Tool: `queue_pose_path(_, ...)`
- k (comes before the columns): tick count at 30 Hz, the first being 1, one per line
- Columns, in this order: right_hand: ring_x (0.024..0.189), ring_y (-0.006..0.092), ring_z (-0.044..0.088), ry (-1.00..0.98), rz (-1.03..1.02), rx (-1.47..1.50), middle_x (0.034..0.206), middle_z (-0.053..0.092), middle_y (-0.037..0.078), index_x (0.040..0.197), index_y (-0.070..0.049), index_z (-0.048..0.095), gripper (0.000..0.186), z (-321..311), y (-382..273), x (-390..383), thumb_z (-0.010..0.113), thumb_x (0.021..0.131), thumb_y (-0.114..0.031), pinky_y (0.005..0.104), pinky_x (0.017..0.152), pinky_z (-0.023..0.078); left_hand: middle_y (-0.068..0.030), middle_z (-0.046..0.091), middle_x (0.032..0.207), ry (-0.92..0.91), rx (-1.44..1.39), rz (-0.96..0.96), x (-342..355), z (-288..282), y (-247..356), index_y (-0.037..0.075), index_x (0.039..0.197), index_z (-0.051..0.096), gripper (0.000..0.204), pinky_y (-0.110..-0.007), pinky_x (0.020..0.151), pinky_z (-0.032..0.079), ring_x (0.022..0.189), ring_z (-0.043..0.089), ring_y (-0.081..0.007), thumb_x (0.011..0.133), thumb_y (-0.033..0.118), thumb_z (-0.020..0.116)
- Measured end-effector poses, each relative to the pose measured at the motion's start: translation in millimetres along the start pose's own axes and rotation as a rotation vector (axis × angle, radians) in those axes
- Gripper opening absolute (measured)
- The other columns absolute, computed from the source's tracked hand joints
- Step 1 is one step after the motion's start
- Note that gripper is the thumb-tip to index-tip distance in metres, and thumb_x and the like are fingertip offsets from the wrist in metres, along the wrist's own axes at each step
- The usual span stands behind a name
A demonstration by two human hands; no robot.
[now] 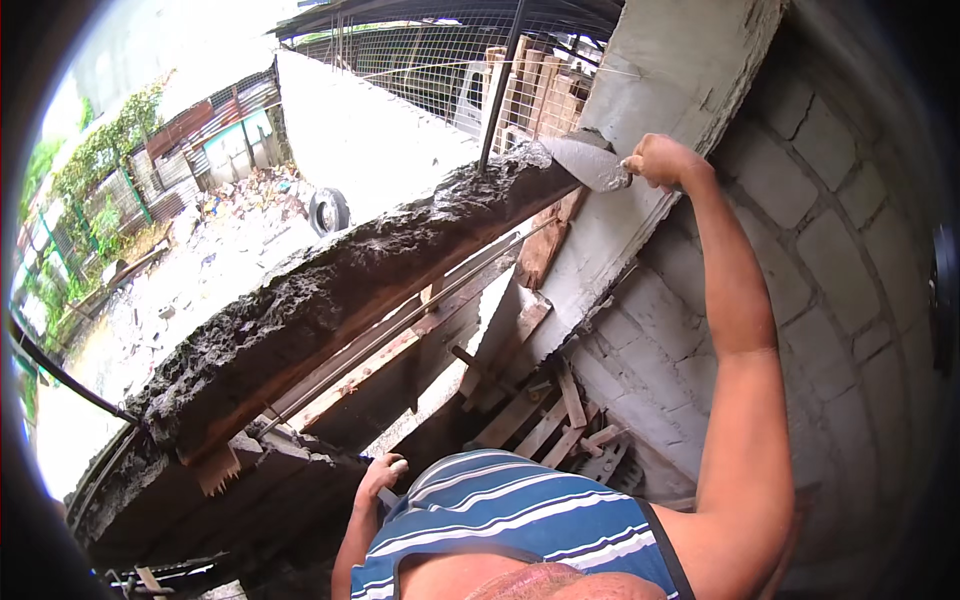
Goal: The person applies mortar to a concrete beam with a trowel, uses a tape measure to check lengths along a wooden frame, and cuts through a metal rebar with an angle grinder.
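Fingers of the left hand [378, 478] curl in beside the striped shirt [500, 510]; whether they grip anything, I cannot tell. Above them, a beam [390, 295] topped with rough mortar [330, 280] slants from lower left to upper middle, a dark post [505, 80] standing near its upper end. There the trowel [588, 163] reaches its blade over that end, its handle closed inside the right hand [668, 163], fingers folded. Behind slopes a concrete column [670, 80]; farthest right, a block wall [835, 255].

No text, label, number or sign can be read, as far as the bright glare allows.
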State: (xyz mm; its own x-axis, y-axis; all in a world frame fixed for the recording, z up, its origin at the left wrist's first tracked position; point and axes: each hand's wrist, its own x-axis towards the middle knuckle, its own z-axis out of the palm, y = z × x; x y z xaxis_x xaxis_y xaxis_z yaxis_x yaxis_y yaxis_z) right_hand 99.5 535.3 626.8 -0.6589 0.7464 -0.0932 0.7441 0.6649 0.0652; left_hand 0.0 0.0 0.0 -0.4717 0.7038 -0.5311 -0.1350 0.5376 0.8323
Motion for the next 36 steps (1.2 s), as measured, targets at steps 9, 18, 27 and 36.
queue_pose_path(9, 0.092, 0.0323, 0.073, 0.391, -0.011, -0.338, 0.103, 0.074, 0.019, 0.102, 0.001, 0.073, 0.040, 12, 1, -2, 0.064, 0.094, -0.038, 0.0440, 0.084, 0.057, -0.0123, 0.073, 0.098, 0.061, 0.027, 0.044, -3, 4, 37, -0.002, 0.117, 0.068, 0.039, -0.033, 0.081, 0.053, 0.088, 0.067, -0.0197, 0.093, 0.029, 0.064)
queue_pose_path(18, 0.108, 0.0338, 0.069, 0.424, -0.157, -0.427, 0.109, 0.073, 0.018, 0.103, -0.007, 0.075, 0.031, -10, -7, -15, 0.071, 0.085, -0.032, 0.0453, 0.094, 0.055, -0.0205, 0.068, 0.124, -0.255, 0.267, 0.420, -46, 27, 267, 0.004, 0.135, 0.060, 0.049, -0.040, 0.101, 0.048, 0.118, 0.064, -0.0337, 0.099, 0.037, 0.060)
queue_pose_path(27, 0.089, 0.0313, 0.071, 0.419, -0.277, -0.290, 0.096, 0.074, 0.014, 0.092, -0.007, 0.076, 0.031, -39, 46, -34, 0.075, 0.078, -0.035, 0.0421, 0.083, 0.055, -0.0182, 0.073, 0.110, 0.199, 0.296, 1.270, -79, 27, 548, -0.001, 0.117, 0.069, 0.027, -0.035, 0.085, 0.057, 0.098, 0.072, -0.0253, 0.092, 0.011, 0.071)
queue_pose_path(36, 0.069, 0.0268, 0.068, 0.585, -0.298, 0.193, 0.080, 0.070, 0.017, 0.090, 0.000, 0.072, 0.032, 9, 150, -30, 0.084, 0.076, -0.026, 0.0362, 0.066, 0.051, -0.0225, 0.073, 0.102, 0.472, 1.085, 0.883, 60, 59, 697, 0.005, 0.114, 0.072, 0.031, -0.045, 0.087, 0.055, 0.093, 0.072, -0.0365, 0.086, 0.004, 0.057)
